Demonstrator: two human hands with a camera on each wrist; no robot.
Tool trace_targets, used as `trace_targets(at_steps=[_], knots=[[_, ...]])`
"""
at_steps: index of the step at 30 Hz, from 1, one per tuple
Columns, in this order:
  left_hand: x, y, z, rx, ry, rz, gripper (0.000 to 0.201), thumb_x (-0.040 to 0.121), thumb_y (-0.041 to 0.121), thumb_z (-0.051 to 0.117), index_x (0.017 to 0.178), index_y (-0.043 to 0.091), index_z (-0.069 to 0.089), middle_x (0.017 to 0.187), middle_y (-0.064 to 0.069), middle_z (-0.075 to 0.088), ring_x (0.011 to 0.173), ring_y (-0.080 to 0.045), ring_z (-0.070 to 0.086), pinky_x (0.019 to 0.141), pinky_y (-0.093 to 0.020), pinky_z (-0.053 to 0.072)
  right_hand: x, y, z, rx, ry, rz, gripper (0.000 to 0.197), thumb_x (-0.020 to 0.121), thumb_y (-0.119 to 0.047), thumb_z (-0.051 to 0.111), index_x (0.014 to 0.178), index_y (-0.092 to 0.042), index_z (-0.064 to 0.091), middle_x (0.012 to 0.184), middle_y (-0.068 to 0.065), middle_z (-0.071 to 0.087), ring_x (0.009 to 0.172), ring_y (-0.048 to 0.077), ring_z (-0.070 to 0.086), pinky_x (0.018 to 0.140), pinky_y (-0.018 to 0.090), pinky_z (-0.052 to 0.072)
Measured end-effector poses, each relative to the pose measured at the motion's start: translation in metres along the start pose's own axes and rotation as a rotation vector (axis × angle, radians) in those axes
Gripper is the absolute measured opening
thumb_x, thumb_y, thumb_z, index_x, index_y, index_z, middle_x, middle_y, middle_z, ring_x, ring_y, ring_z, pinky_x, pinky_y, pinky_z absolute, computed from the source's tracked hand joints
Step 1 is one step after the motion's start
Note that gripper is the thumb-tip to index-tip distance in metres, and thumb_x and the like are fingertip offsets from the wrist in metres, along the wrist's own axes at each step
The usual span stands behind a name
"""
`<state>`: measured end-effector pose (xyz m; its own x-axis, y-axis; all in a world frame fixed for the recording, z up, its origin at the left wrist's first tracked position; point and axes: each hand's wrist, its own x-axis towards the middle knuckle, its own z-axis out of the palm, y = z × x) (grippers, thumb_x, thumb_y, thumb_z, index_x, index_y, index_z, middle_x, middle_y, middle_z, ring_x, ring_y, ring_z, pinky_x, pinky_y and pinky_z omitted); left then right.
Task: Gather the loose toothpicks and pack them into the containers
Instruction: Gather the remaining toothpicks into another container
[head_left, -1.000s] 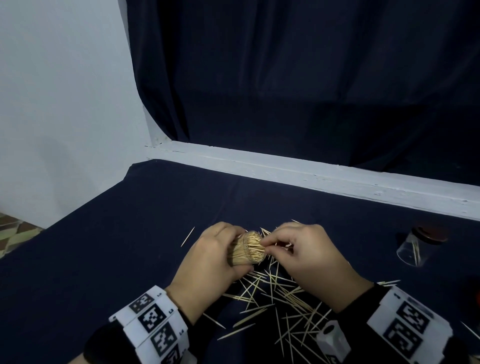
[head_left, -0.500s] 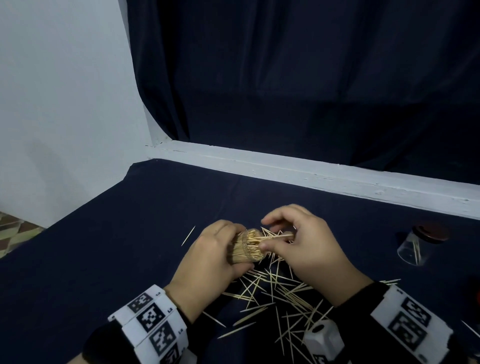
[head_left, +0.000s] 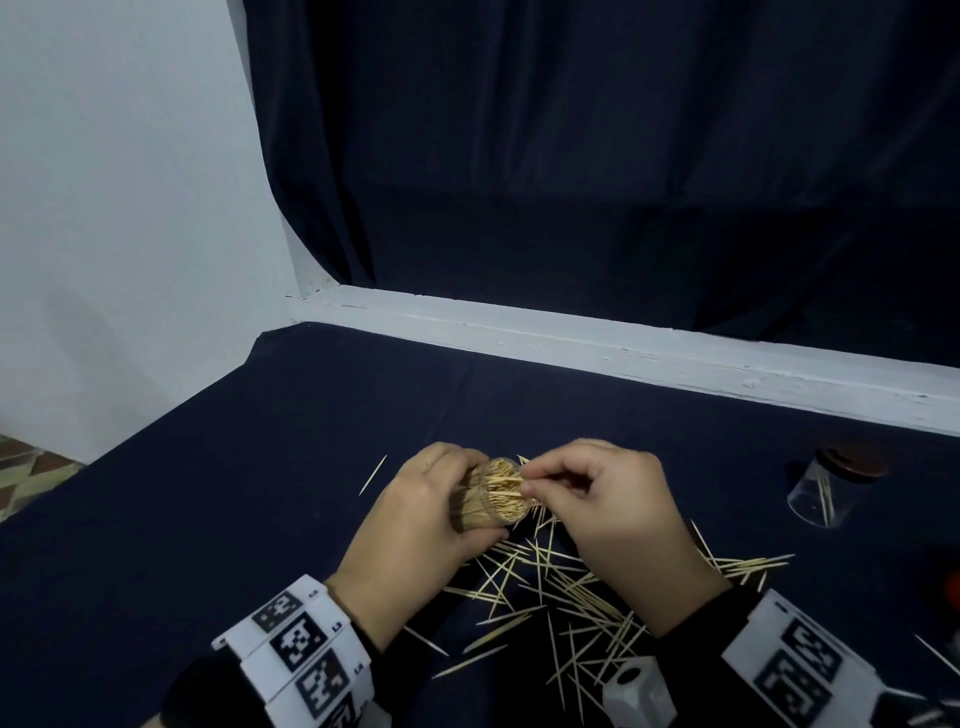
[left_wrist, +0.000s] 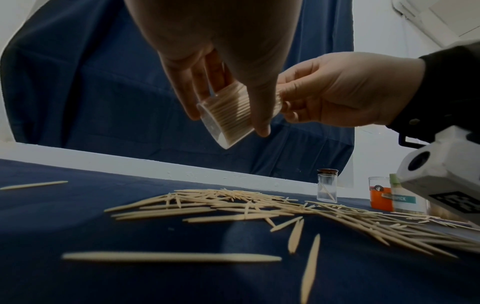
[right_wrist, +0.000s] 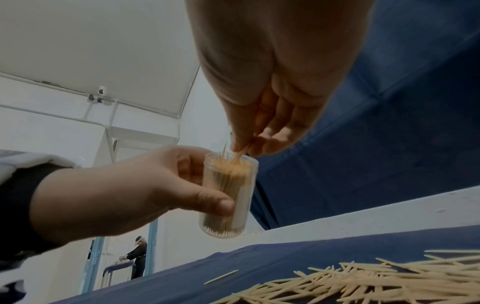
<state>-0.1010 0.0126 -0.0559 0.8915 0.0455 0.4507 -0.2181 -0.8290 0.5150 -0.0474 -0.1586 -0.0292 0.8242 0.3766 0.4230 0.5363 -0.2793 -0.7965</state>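
My left hand grips a clear round container packed with toothpicks, tilted with its mouth toward the right. My right hand pinches a toothpick at that mouth. In the right wrist view the pinched toothpick pokes into the full container, with the left hand wrapped around its side. Below both hands, a pile of loose toothpicks lies scattered on the dark blue cloth. The left wrist view shows the container from below, above the pile.
A second clear jar with a dark lid behind it stands at the right, holding a few toothpicks. Farther right stand an orange container and a labelled box. One stray toothpick lies left of the hands. A white ledge borders the table's back.
My right hand lifted a toothpick beside the container, then brought it back to the container's mouth. The left hand kept the container nearly still.
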Motion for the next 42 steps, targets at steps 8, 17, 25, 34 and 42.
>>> trace_targets(at_steps=[8, 17, 25, 34, 42], knots=[[0.000, -0.003, 0.001, -0.007, 0.003, 0.024, 0.053, 0.064, 0.034, 0.085, 0.110, 0.024, 0.062, 0.103, 0.017, 0.056, 0.098, 0.000, 0.052, 0.084, -0.013, 0.043, 0.004, -0.008, 0.002, 0.115, -0.087, 0.096, 0.034, 0.071, 0.002, 0.077, 0.088, -0.027, 0.070, 0.086, -0.004, 0.065, 0.072, 0.004, 0.062, 0.068, 0.017, 0.053], [-0.001, -0.002, 0.004, -0.044, 0.036, 0.076, 0.045, 0.065, 0.032, 0.085, 0.103, 0.026, 0.062, 0.100, 0.017, 0.056, 0.097, 0.002, 0.052, 0.081, -0.009, 0.041, -0.001, -0.009, 0.009, 0.098, -0.142, -0.075, 0.022, 0.075, 0.006, 0.071, 0.081, -0.013, 0.078, 0.083, -0.010, 0.070, 0.082, 0.001, 0.064, 0.075, 0.012, 0.049], [0.000, -0.002, 0.001, -0.084, 0.116, 0.111, 0.046, 0.064, 0.026, 0.086, 0.103, 0.019, 0.063, 0.101, 0.013, 0.057, 0.097, -0.001, 0.054, 0.082, -0.014, 0.045, -0.002, -0.004, 0.008, -0.147, -0.093, -0.296, 0.009, 0.078, -0.017, 0.068, 0.083, -0.020, 0.076, 0.079, -0.013, 0.060, 0.083, 0.000, 0.054, 0.075, 0.007, 0.039], [-0.001, -0.001, 0.000, -0.123, 0.179, 0.158, 0.046, 0.067, 0.034, 0.078, 0.106, 0.025, 0.056, 0.103, 0.015, 0.054, 0.101, 0.001, 0.053, 0.085, -0.010, 0.043, -0.010, -0.010, 0.010, -0.264, 0.047, -0.406, 0.006, 0.078, -0.016, 0.067, 0.083, -0.015, 0.071, 0.082, -0.007, 0.063, 0.080, 0.010, 0.058, 0.076, 0.020, 0.045], [-0.002, -0.002, -0.002, -0.126, 0.181, 0.172, 0.044, 0.068, 0.041, 0.069, 0.107, 0.025, 0.056, 0.105, 0.016, 0.054, 0.102, 0.003, 0.052, 0.086, -0.007, 0.041, -0.019, -0.006, 0.014, -0.305, 0.128, -0.522, 0.001, 0.077, -0.012, 0.071, 0.078, -0.012, 0.070, 0.085, -0.004, 0.064, 0.083, 0.010, 0.059, 0.078, 0.020, 0.047]])
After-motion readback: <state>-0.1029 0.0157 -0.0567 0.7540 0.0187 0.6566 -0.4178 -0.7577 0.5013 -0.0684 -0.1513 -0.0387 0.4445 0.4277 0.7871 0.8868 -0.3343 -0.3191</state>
